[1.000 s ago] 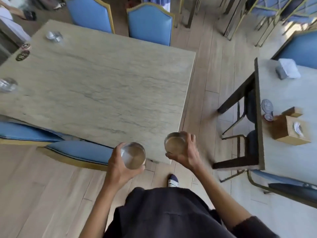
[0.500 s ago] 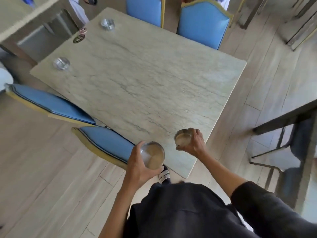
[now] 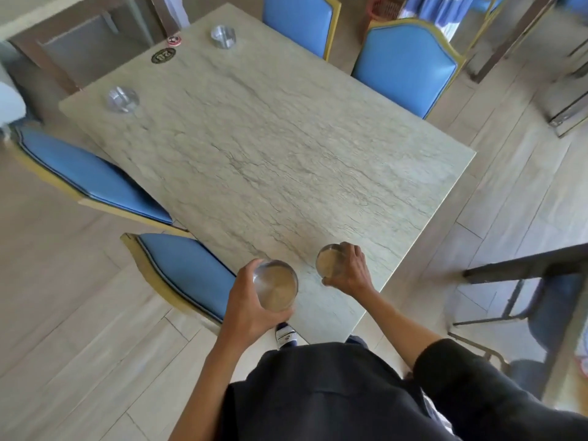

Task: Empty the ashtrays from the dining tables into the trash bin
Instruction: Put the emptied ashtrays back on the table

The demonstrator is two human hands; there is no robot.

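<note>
Marble table (image 3: 270, 148) w/ four blue chairs (image 3: 407, 65) round it; over its near corner left hand (image 3: 251, 303) grips a round metal ashtray (image 3: 276, 289), right hand (image 3: 353, 270) grips a smaller one (image 3: 329, 261), insides look bare; two more ashtrays (image 3: 122, 99) at table's far end by dark badge (image 3: 163, 55).

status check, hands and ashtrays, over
Left hand grips a round metal ashtray; right hand grips a second, smaller-looking one. Two clear glass ashtrays on the pale stone table, far end. No trash bin identified.
</note>
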